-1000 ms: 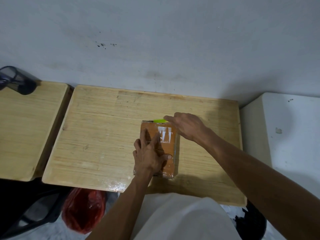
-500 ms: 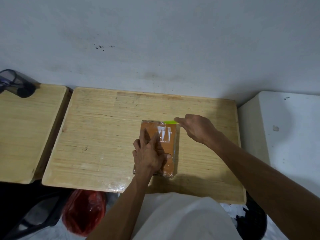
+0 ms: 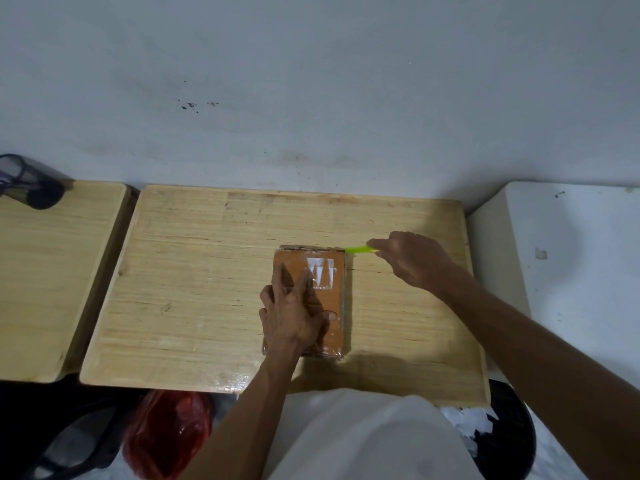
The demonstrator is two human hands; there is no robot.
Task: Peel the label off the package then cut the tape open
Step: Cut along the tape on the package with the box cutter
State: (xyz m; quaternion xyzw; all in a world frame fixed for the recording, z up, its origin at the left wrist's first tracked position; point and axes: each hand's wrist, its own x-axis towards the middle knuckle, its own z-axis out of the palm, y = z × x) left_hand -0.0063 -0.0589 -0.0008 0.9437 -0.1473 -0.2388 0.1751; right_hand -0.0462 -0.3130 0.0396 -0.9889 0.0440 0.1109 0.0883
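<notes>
Head view, nearest first: the left hand [image 3: 292,315] lies flat and spread on the near half of the package [image 3: 311,299], palm down, fingers extended and gripping nothing, pinning it to the wooden table [image 3: 194,289]. The package sits at the table's middle, its long axis running away from the person, wrapped in glossy tape with white remnants of the label [image 3: 321,276] on the far half of its top face. Beyond and to the right, the right hand [image 3: 412,259] is pinched shut on a lime-green cutter [image 3: 360,250], whose tip lies at the far right corner of the package. The cutter points left, across the short far edge, at right angles to the long axis. So the taped far end lies directly left of the blade, and the right hand is the 1 placed to work it while the left keeps clear on the near half.
</notes>
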